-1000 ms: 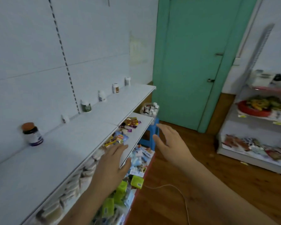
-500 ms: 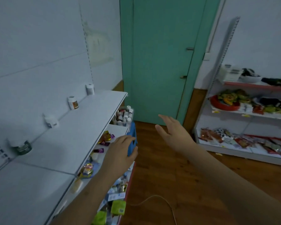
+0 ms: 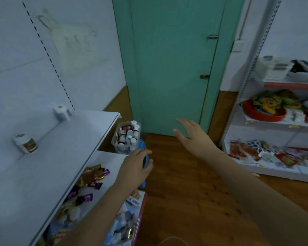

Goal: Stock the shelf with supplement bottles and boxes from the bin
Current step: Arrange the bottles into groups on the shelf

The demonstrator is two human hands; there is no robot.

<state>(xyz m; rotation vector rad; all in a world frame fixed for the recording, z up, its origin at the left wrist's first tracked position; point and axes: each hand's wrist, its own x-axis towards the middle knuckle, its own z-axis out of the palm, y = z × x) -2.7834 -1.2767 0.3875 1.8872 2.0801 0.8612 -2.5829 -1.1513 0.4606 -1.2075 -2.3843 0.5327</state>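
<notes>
bottles on top shelf (image 3: 103, 121): 2 (image 3: 26, 143) | bin (image 3: 116, 139): 1 | hands: 2 (image 3: 134, 166)

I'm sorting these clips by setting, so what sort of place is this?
Probably a small shop. White retail shelving holds loose snack packets, a second rack across the wooden floor carries more packaged goods, and a clear bin of supplement bottles stands by the green door, ready for stocking.

Small shop: stocked display shelves (image 3: 281, 121).
</notes>
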